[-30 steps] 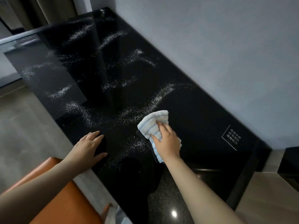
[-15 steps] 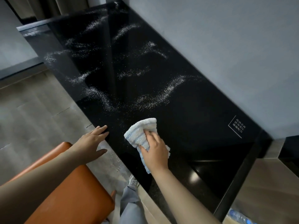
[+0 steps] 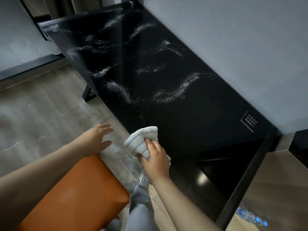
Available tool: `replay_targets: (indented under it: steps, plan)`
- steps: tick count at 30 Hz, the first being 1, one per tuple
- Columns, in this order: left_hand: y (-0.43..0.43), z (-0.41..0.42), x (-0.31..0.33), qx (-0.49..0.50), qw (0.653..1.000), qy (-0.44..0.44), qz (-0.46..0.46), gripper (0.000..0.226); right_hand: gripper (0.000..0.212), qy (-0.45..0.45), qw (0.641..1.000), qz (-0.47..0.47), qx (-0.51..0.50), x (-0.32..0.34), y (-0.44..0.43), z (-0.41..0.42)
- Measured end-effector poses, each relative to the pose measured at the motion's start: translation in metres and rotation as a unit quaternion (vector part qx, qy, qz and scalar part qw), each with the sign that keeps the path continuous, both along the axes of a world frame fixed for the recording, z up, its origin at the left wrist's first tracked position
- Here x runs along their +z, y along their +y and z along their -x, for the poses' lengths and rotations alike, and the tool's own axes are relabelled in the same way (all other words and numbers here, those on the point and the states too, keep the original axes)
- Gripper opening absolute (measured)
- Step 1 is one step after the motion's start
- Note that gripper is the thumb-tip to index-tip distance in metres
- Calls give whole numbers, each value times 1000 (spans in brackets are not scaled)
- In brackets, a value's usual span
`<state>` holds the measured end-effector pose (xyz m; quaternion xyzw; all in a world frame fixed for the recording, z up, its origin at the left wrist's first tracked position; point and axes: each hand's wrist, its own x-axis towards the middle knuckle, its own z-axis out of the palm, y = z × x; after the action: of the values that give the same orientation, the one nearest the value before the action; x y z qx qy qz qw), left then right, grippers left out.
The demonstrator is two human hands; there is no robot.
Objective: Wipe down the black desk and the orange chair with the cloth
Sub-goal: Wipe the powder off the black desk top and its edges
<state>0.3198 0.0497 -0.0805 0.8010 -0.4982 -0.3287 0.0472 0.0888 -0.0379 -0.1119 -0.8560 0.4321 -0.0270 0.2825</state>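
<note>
The black glossy desk [image 3: 191, 114] runs along the grey wall and carries several streaks of white powder [image 3: 173, 92] across its middle and far half. My right hand [image 3: 155, 160] grips a bunched white and light-blue cloth [image 3: 141, 140] at the desk's near front edge. White powder is falling off that edge toward the floor below the cloth. My left hand [image 3: 96, 139] hovers with fingers spread, off the desk, above the floor and the chair's far corner. The orange chair seat [image 3: 75, 194] sits at the lower left under my left forearm.
A grey wall [image 3: 241, 47] borders the desk's far side. Wooden floor [image 3: 41, 110] lies to the left. A desk leg [image 3: 88, 95] shows below the front edge. A plastic water bottle [image 3: 250, 217] lies at lower right. My trouser leg [image 3: 141, 205] stands between chair and desk.
My right hand has dragged the cloth toward me to the desk's front edge, sweeping powder off it. My left hand has come off the desk surface and now hovers beside it.
</note>
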Motion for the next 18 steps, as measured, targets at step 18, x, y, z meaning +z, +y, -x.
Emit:
replay_targets:
  steps: [18]
  plan:
    - [35, -1, 23, -2, 1000, -4, 22, 58, 30, -137, 971, 34, -192, 64, -44, 7]
